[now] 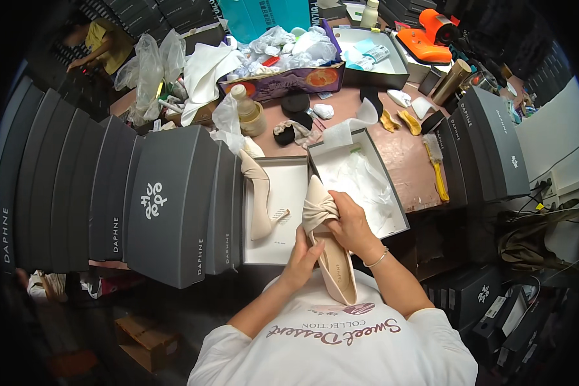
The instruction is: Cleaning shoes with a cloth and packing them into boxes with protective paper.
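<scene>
A beige pointed shoe point(336, 273) with a pleated, knotted band across its toe is between my two hands, in front of my chest, its toe pointing away. My left hand point(300, 260) is closed on the shoe's left side. From the right, my right hand point(352, 226) grips it at the pleated band, some fingertips hidden by the upper. The matching heeled shoe point(260, 201) lies on its side in a white-lined box half point(291, 241) just left of the hands. Beyond my right hand, an open grey-edged shoebox point(402, 222) holds crumpled white tissue paper point(360, 180).
Dark grey shoeboxes stand in rows at left point(164, 212) and right point(489, 141). A yellow-handled brush point(439, 170) lies at right. Farther back are a pump bottle point(249, 116), a purple carton point(283, 83) of wadded paper and an orange device point(431, 38). Another person point(106, 45) is far left.
</scene>
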Demonstrator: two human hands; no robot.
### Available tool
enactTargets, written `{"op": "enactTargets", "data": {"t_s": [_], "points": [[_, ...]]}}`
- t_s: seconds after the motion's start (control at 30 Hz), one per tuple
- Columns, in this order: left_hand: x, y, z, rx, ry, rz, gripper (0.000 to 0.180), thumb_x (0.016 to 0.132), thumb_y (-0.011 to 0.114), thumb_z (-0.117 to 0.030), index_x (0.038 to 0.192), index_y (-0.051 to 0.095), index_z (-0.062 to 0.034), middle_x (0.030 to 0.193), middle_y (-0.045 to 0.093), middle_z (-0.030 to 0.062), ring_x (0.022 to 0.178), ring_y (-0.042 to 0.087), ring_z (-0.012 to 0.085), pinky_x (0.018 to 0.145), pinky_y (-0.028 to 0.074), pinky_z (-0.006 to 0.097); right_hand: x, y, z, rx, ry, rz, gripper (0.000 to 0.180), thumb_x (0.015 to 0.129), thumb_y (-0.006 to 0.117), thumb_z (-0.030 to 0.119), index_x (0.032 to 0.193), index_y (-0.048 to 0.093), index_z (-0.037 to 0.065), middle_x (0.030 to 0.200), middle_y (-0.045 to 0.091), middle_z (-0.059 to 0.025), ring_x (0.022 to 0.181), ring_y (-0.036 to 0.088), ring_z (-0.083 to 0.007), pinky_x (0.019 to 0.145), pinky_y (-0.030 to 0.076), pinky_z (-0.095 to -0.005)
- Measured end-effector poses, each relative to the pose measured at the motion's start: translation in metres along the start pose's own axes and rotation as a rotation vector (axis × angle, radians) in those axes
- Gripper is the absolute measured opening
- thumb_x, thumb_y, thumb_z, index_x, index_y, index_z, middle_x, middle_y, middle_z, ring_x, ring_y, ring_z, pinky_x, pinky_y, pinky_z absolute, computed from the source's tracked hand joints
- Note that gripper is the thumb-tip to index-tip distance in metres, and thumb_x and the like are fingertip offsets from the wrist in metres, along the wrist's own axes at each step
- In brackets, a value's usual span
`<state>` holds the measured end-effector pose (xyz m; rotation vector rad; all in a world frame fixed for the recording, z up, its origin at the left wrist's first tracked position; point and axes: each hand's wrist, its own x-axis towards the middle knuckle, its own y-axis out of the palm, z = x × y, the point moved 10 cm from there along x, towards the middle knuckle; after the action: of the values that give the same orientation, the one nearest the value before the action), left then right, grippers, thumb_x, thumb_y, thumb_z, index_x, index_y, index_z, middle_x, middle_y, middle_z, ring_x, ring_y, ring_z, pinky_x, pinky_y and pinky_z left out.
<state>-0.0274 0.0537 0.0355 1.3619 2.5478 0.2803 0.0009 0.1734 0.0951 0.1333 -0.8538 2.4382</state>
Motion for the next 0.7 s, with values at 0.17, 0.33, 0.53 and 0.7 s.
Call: {"op": "enactTargets", "data": {"t_s": [0.17,0.33,0.53,0.7], "points": [[0.025,-0.035,-0.089,0.294,0.364,-0.129,0.028,0.091,0.06,-0.005,0.119,0.055,-0.0009,0.123,0.051,0.012,0.115,0.052,0.0226,0.098,0.042,0.034,0.003,-0.009,0.026,0.075,-0.031,0.034,0.052,0.071,0.072,0.003,0.117,0.05,-0.001,0.098,0.057,-0.0179,0.086,0.06,-0.0356,0.073,0.05,-0.0391],[0.031,-0.017,-0.126,0.663,0.431,0.118,0.014,0.082,0.068,-0.004,0.095,0.066,-0.0068,0.121,0.051,0.0133,0.111,0.054,0.0254,0.091,0.045,0.033,0.004,-0.012,0.033,0.051,-0.045,0.088,0.052,0.071,0.073,0.005,0.118,0.049,0.0,0.096,0.056,-0.0173,0.085,0.06,-0.0353,0.073,0.05,-0.0391],[0.044,-0.01,-0.128,0.732,0.334,0.317,0.01,0.082,0.066,-0.004,0.091,0.063,-0.0057,0.128,0.045,0.0144,0.117,0.049,0.0278,0.094,0.044,0.035,0.002,-0.009,0.036,0.037,-0.082,0.119,0.052,0.071,0.073,0.006,0.117,0.05,0.002,0.095,0.056,-0.0168,0.085,0.059,-0.035,0.073,0.05,-0.0395],[0.041,-0.004,-0.13,0.784,0.373,0.336,0.01,0.083,0.062,0.001,0.09,0.058,-0.0037,0.13,0.042,0.0152,0.119,0.047,0.0297,0.099,0.043,0.038,0.001,-0.008,0.039,0.011,-0.09,0.15,0.05,0.072,0.072,0.007,0.116,0.05,0.003,0.094,0.055,-0.0154,0.084,0.059,-0.0345,0.073,0.05,-0.04]]}}
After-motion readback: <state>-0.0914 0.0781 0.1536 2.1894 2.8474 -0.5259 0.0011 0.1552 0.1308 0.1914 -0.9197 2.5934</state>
